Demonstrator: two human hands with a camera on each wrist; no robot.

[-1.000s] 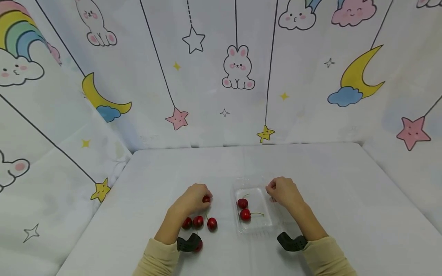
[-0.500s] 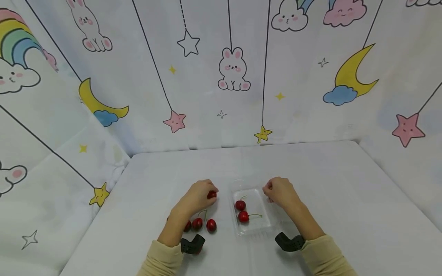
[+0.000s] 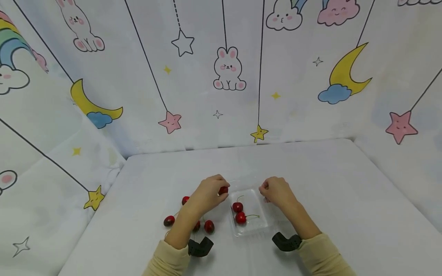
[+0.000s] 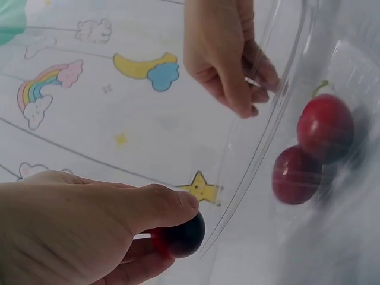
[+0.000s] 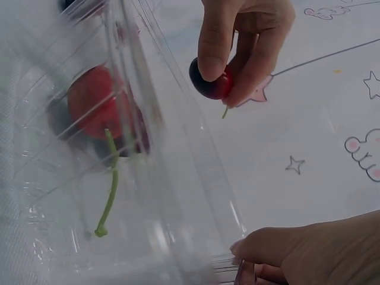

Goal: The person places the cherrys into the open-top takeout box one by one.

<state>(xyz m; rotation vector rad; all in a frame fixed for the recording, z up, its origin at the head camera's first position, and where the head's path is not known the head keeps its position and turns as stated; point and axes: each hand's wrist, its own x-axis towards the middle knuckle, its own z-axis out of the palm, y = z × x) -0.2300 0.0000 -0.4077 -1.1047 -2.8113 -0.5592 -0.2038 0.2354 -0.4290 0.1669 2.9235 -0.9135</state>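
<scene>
My left hand [image 3: 208,193] pinches a dark red cherry [image 3: 223,190] between thumb and fingers, at the left edge of a clear plastic box [image 3: 249,231]. In the right wrist view that cherry [image 5: 208,80] shows a short green stem and hangs just outside the box wall. Inside the box lie two cherries, an upper one [image 3: 237,207] and a lower one [image 3: 240,218], both with stems. On the opposite side, my right hand [image 3: 279,191] grips the box's edge; the right wrist view has its thumb [image 5: 261,244] on the plastic.
Left of the box, several loose cherries lie on the white table, among them one at the far left [image 3: 169,220] and one nearer the box [image 3: 208,226]. My left forearm partly hides others. A printed cloth wall [image 3: 193,96] stands behind the table.
My left hand has carried the pinched cherry rightward from the loose cherries up to the box's left edge. The right hand keeps its place at the box. The head view has shifted slightly.
</scene>
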